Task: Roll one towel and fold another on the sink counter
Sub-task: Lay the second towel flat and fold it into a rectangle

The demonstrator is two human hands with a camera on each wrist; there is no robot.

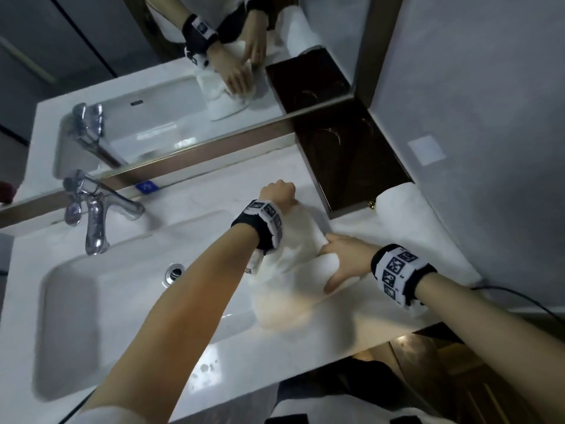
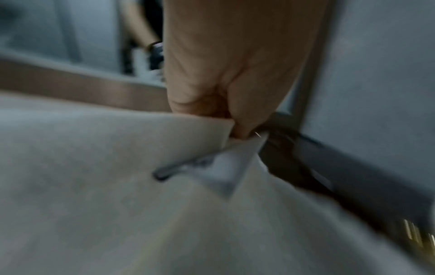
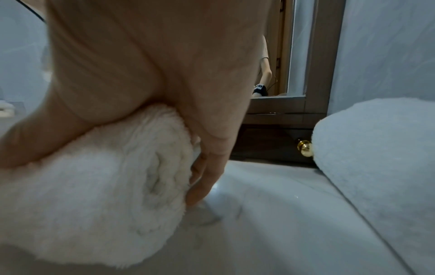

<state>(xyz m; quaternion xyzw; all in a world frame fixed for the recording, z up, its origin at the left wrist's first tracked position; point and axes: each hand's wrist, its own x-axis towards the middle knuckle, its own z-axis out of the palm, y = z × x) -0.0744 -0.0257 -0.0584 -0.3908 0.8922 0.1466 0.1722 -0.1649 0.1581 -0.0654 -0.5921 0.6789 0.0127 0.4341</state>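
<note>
A white fluffy towel [image 1: 290,280] lies on the counter just right of the basin, partly rolled. My right hand [image 1: 334,260] grips its rolled end [image 3: 105,186]: the thumb is on one side and the fingers [image 3: 207,173] curl down the other to the counter. My left hand [image 1: 278,191] is a fist at the far end, near the mirror. It pinches a corner of the towel [image 2: 94,186] between thumb and fingers [image 2: 237,128] and pulls it taut. A second white towel [image 1: 397,194] [image 3: 376,148] lies against the right wall.
The sink basin [image 1: 91,301] with its chrome tap [image 1: 97,215] takes up the counter's left. A dark wooden box [image 1: 351,166] with a brass knob [image 3: 305,148] stands at the back right under the mirror frame [image 1: 183,157]. A black cable [image 1: 519,298] runs past my right forearm.
</note>
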